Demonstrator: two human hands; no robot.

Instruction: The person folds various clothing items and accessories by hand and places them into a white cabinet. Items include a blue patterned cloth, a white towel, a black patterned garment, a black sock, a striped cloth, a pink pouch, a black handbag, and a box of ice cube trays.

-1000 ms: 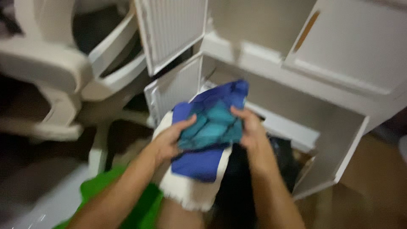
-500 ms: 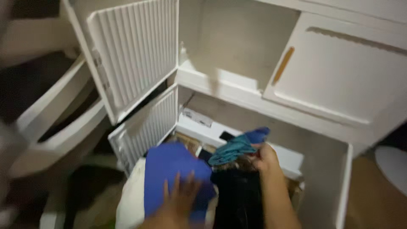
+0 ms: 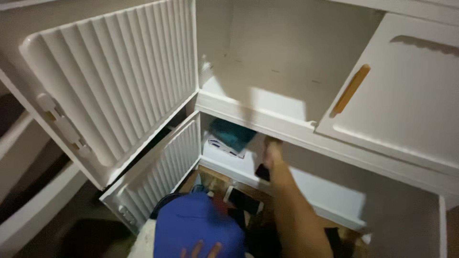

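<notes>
**Right hand reaches into the lower compartment beside a teal cloth**

A white cabinet (image 3: 267, 110) fills the frame, its two ribbed doors (image 3: 119, 81) swung wide at the left, so both compartments stand open to reach; the upper compartment, top centre, shows only bare walls and floor; the teal cloth (image 3: 233, 135) lies folded at the back left of the lower compartment, just under the dividing shelf, resting on a white shelf board with a small light-coloured packet beside it; lying flat and pushed in deep, it seems settled there and not in any grip.

The right hand (image 3: 271, 154), centre of the frame, stretches up into that lower compartment; it sits just right of the teal cloth and apart from it; blur and shadow hide the fingers, so I cannot tell whether it is open or clenched, though nothing shows in it.

The left hand (image 3: 201, 250), bottom centre, lies with fingers spread flat on a blue cloth (image 3: 196, 224), pressing it, not grasping; dark clutter lies below the shelf.
</notes>
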